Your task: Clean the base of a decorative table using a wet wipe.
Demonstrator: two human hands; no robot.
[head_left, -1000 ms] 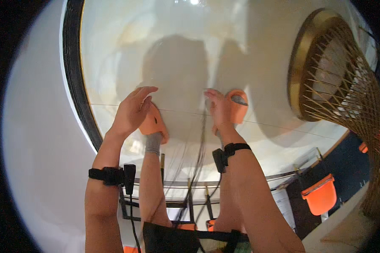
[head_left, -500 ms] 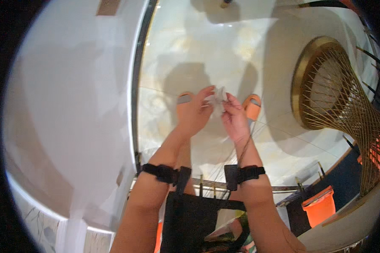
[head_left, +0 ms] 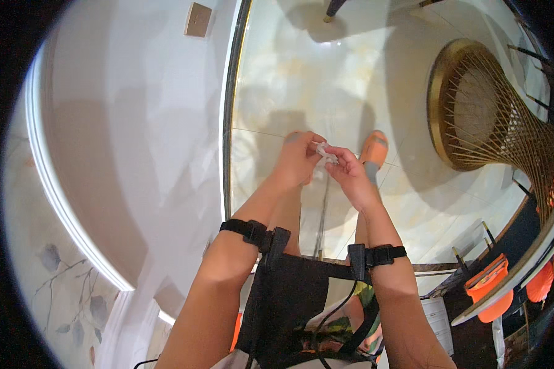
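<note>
A small crumpled white scrap (head_left: 326,155), thin like tissue or plastic film, is held between my two hands above the floor. My left hand (head_left: 298,160) pinches its left side, fingers bent around the edge. On the other side, my right hand (head_left: 353,178) has thumb and fingers closed on it. Part of the scrap is hidden by the fingers, and I cannot tell whether anything is inside it. Both forearms wear black straps with small black blocks.
Below are pale marble floor tiles (head_left: 277,80) and my orange slippers (head_left: 375,147). A white wall (head_left: 154,123) with a brown switch plate (head_left: 198,19) rises on the left. To the right stands a gold wire pedestal (head_left: 437,104) under a tabletop. An orange container (head_left: 491,295) is at lower right.
The view has shifted, showing more wall at left. My hands have drawn closer together, and the white scrap looks more bunched between them. Both hands keep hold of it.
</note>
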